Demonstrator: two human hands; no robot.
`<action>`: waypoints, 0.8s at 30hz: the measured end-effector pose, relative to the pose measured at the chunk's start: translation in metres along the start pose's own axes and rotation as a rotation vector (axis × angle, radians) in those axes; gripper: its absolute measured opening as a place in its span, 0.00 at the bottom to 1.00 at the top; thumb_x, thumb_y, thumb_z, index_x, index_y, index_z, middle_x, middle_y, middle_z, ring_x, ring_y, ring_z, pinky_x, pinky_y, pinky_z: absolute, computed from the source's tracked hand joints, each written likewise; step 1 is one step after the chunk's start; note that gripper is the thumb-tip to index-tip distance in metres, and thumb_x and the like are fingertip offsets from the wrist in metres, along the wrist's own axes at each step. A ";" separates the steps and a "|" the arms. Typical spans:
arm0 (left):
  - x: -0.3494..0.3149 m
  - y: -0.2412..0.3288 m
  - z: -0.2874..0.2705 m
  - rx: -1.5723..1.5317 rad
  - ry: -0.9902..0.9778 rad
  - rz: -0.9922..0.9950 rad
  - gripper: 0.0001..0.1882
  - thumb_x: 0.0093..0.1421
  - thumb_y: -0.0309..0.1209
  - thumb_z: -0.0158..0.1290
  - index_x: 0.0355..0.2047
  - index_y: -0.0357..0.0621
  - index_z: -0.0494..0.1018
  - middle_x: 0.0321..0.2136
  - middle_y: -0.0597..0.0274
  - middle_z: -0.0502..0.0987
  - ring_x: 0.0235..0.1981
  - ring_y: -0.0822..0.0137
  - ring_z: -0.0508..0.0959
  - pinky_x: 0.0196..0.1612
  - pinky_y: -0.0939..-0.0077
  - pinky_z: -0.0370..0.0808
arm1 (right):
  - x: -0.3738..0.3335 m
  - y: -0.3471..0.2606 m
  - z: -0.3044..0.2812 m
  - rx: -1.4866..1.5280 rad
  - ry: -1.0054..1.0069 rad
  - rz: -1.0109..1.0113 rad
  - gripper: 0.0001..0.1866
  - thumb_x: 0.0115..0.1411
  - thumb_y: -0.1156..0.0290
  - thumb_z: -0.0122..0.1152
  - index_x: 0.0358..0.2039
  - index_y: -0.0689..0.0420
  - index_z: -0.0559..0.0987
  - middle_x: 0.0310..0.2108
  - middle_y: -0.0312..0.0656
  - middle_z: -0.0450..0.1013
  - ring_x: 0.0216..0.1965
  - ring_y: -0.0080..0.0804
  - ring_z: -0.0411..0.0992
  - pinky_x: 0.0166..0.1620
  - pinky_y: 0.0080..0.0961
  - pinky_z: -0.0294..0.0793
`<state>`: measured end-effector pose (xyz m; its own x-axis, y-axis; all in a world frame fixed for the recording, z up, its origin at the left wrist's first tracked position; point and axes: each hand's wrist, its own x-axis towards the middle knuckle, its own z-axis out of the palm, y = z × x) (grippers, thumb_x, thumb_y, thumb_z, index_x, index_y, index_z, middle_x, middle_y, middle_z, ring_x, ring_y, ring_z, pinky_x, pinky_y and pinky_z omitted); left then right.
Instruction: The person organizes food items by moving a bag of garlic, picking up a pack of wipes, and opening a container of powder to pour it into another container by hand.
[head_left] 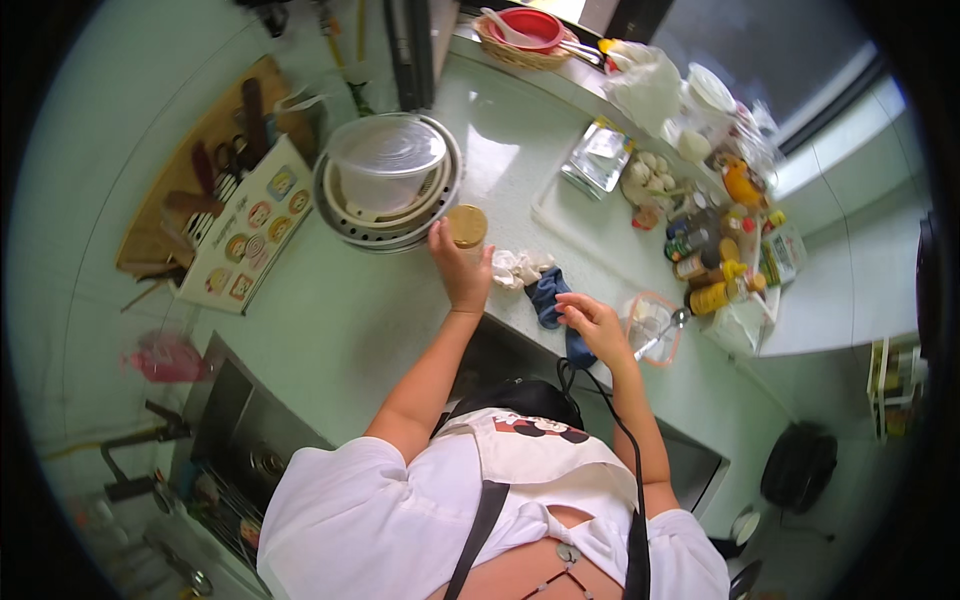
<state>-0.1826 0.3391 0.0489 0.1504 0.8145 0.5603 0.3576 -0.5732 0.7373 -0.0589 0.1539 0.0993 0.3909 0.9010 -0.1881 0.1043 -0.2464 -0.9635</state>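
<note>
A jar with a gold lid [466, 226] stands on the counter beside the stacked bowls, and my left hand [463, 275] is wrapped round its near side. Most of the jar's body is hidden by that hand. My right hand [596, 327] is over the counter's front edge with its fingers loosely apart and nothing visible in them. Close to its fingertips lies a blue cloth [546, 296], partly hanging over the edge; whether they touch is hard to tell. Between the hands is a crumpled cream cloth [520, 268].
Stacked bowls and a colander [345, 215] bear a clear-lidded tub [388, 160]. A knife block [245, 225] stands left, above the sink [235, 430]. To the right are a container with an orange rim [668, 352], a metal spoon [680, 318], sauce bottles [715, 295] and garlic [650, 175].
</note>
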 end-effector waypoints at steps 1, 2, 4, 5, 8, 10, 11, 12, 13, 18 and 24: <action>0.000 -0.003 0.001 0.004 -0.005 0.025 0.45 0.39 0.25 0.61 0.55 0.39 0.46 0.51 0.43 0.53 0.54 0.46 0.54 0.56 0.58 0.52 | -0.006 0.003 -0.005 0.020 0.023 0.031 0.13 0.58 0.73 0.47 0.43 0.63 0.71 0.35 0.39 0.71 0.34 0.22 0.70 0.39 0.17 0.69; 0.001 -0.006 0.001 0.004 -0.012 0.053 0.44 0.40 0.25 0.60 0.55 0.39 0.47 0.52 0.43 0.53 0.54 0.46 0.55 0.56 0.59 0.52 | -0.012 0.002 -0.007 0.043 0.060 0.043 0.13 0.59 0.72 0.46 0.43 0.62 0.71 0.35 0.38 0.71 0.34 0.23 0.70 0.39 0.17 0.69; 0.000 -0.011 -0.002 0.000 -0.044 0.088 0.42 0.41 0.25 0.59 0.55 0.38 0.47 0.52 0.44 0.54 0.54 0.48 0.55 0.57 0.59 0.52 | -0.022 0.006 -0.011 -0.002 0.117 0.050 0.13 0.58 0.71 0.47 0.43 0.62 0.72 0.35 0.39 0.71 0.34 0.22 0.70 0.39 0.17 0.69; 0.000 -0.011 -0.005 0.002 -0.058 0.103 0.42 0.42 0.26 0.58 0.55 0.37 0.47 0.52 0.45 0.55 0.54 0.48 0.55 0.57 0.59 0.52 | -0.027 0.007 -0.014 -0.014 0.155 0.062 0.13 0.58 0.71 0.47 0.42 0.62 0.72 0.35 0.39 0.71 0.34 0.22 0.70 0.39 0.17 0.69; -0.009 -0.004 -0.012 -0.025 -0.129 0.113 0.41 0.42 0.27 0.59 0.54 0.36 0.48 0.52 0.46 0.55 0.54 0.50 0.56 0.56 0.60 0.53 | -0.047 0.006 -0.023 -0.047 0.295 0.056 0.13 0.58 0.71 0.47 0.41 0.61 0.73 0.33 0.38 0.72 0.33 0.21 0.70 0.38 0.16 0.69; -0.008 0.009 -0.015 -0.043 -0.138 0.127 0.41 0.42 0.27 0.59 0.54 0.36 0.49 0.52 0.47 0.54 0.54 0.50 0.56 0.56 0.61 0.53 | -0.063 0.011 -0.029 0.061 0.438 0.038 0.12 0.57 0.72 0.48 0.40 0.62 0.73 0.32 0.39 0.73 0.32 0.21 0.71 0.37 0.17 0.70; -0.008 0.019 -0.015 -0.084 -0.159 0.137 0.41 0.43 0.27 0.59 0.55 0.36 0.48 0.52 0.47 0.54 0.54 0.51 0.56 0.56 0.62 0.52 | -0.071 0.014 -0.033 0.111 0.503 0.024 0.12 0.57 0.72 0.48 0.40 0.62 0.73 0.31 0.40 0.74 0.31 0.21 0.71 0.36 0.17 0.70; -0.006 0.029 -0.017 -0.119 -0.171 0.144 0.42 0.43 0.27 0.59 0.55 0.37 0.47 0.52 0.48 0.54 0.55 0.52 0.55 0.57 0.62 0.51 | -0.078 0.027 -0.039 0.161 0.572 -0.008 0.11 0.57 0.73 0.48 0.38 0.62 0.74 0.31 0.39 0.73 0.28 0.19 0.70 0.34 0.15 0.70; -0.004 0.039 -0.018 -0.147 -0.177 0.149 0.42 0.44 0.26 0.58 0.55 0.37 0.46 0.53 0.49 0.53 0.55 0.53 0.54 0.58 0.63 0.51 | -0.085 0.031 -0.047 0.190 0.625 0.013 0.11 0.57 0.73 0.48 0.38 0.62 0.74 0.30 0.38 0.73 0.28 0.19 0.70 0.33 0.15 0.70; -0.002 0.089 -0.008 -0.414 -0.273 0.136 0.46 0.42 0.19 0.58 0.57 0.41 0.42 0.54 0.53 0.49 0.55 0.61 0.55 0.58 0.66 0.52 | -0.111 0.048 -0.079 0.110 0.856 0.140 0.10 0.57 0.73 0.49 0.37 0.61 0.74 0.24 0.35 0.71 0.25 0.16 0.68 0.27 0.13 0.69; -0.031 0.125 0.014 -0.603 -0.394 0.071 0.46 0.41 0.20 0.59 0.56 0.40 0.43 0.53 0.53 0.51 0.55 0.60 0.56 0.57 0.67 0.54 | -0.099 0.071 -0.095 -0.489 0.776 0.333 0.20 0.49 0.58 0.56 0.43 0.49 0.71 0.23 0.43 0.73 0.25 0.42 0.72 0.30 0.34 0.71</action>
<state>-0.1301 0.2436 0.1181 0.5158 0.6802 0.5209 -0.2188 -0.4833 0.8477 -0.0037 0.0130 0.0681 0.9445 0.3159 -0.0898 0.1791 -0.7246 -0.6655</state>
